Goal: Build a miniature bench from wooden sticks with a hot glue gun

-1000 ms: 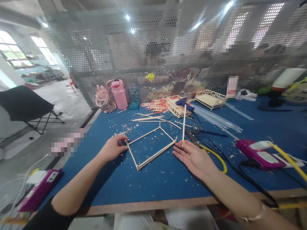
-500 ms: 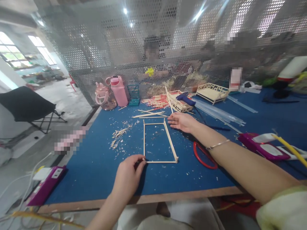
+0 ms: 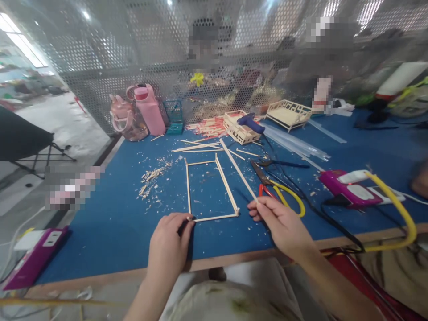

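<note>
On the blue table mat lies a rectangular frame of thin wooden sticks, with short upright pieces at its corners. My left hand pinches its near left corner between thumb and fingers. Off the frame's right side, my right hand is closed on one end of a long wooden stick, which slants up and away to the left. Scissors with red and yellow handles lie just beyond my right hand, beside dark-handled pliers.
Loose sticks and wood scraps lie behind and left of the frame. A blue glue gun rests on a small wooden model; another model stands right. Pink bottles and a purple power strip border the mat.
My right hand has come back toward the table's near edge, bringing the long stick with it and uncovering the scissors. My left hand stays at the frame's corner. The view has shifted slightly.
</note>
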Motion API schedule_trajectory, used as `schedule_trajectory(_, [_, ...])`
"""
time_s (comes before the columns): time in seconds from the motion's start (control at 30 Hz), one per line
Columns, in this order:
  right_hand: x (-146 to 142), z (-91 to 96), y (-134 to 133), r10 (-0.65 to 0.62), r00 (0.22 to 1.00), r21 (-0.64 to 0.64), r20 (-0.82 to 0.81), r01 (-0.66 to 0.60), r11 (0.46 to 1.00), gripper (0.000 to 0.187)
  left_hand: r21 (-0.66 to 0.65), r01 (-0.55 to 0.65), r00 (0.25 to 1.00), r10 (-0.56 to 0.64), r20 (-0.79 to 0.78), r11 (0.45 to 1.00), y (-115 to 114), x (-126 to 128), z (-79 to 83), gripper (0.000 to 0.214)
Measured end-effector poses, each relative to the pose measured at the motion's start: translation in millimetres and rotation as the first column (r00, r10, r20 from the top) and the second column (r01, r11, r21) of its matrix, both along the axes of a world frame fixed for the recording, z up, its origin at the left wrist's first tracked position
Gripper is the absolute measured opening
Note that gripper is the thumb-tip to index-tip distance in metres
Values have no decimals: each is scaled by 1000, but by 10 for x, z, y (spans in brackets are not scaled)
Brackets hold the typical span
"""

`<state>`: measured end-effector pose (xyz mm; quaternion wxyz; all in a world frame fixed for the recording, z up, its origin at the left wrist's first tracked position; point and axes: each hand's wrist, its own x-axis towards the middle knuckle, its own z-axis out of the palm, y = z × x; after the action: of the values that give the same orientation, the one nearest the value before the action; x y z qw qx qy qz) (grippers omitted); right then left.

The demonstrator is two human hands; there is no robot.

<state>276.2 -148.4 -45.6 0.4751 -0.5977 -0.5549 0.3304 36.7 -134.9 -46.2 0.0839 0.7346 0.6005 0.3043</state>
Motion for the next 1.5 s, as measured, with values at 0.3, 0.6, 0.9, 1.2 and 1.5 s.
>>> schedule_trajectory(0.3, [350,-151,-199,91,875,311,476,-264,913,25,-107,22,1000,-21,11,994,-72,-103,30,25])
schedule_trajectory(0.6, [343,-184,-76,-23,740,393,672,-330,858,29,-221,198,980,-193,44,955,98,-236,156,20])
schedule_trajectory(0.9, [351,-140,-58,-86,655,423,751,-377,824,25,-200,227,973,-211,97,953,116,-229,119,10])
schedule_trajectory(1.2, [293,-111,-25,-59,685,421,727,-376,826,15,-156,199,978,-186,94,968,131,-210,105,12])
schedule_trajectory(1.5, [257,-112,-1,-65,762,484,644,-341,806,13,-139,186,980,-174,100,973,135,-213,97,16])
